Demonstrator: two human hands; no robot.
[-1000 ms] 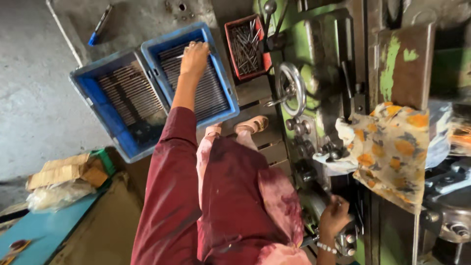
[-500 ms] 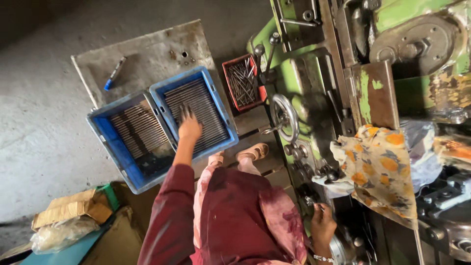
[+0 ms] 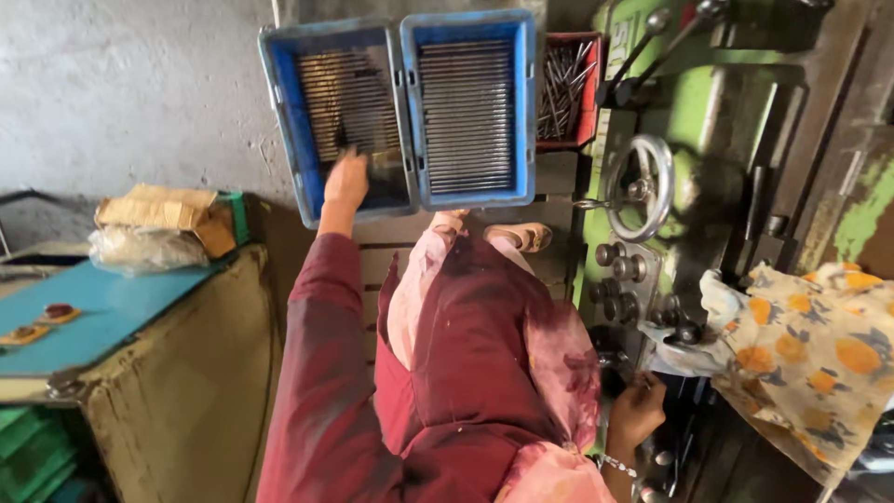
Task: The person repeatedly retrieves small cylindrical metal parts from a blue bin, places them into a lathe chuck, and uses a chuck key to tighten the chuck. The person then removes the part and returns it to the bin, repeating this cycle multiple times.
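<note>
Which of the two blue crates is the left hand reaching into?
The left hand is in the left blue plastic crate, the farther from the green machine; the right blue crate adjoins the red bin.

Soft daylight from upper left, dim blurred bottom edges.

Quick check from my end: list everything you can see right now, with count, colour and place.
Crates: 2, blue, side by side on the floor ahead, both filled with rows of thin metal rods.
Red tray: 1, right of the crates, holding loose rods.
Machine: 1, green, along the right, with a handwheel and knobs.
Cloth: 1, pale with orange flowers, draped on the machine, lower right.
Cabinet: 1, blue top, left.
Cardboard: 1 bundle, brown, on the cabinet's far end, above a clear bag.
Foot: 1 in view, sandalled, below the crates.
Left hand: reaching into the left crate, on the rods.
Right hand: at the machine's lower controls; grip unclear.
</note>
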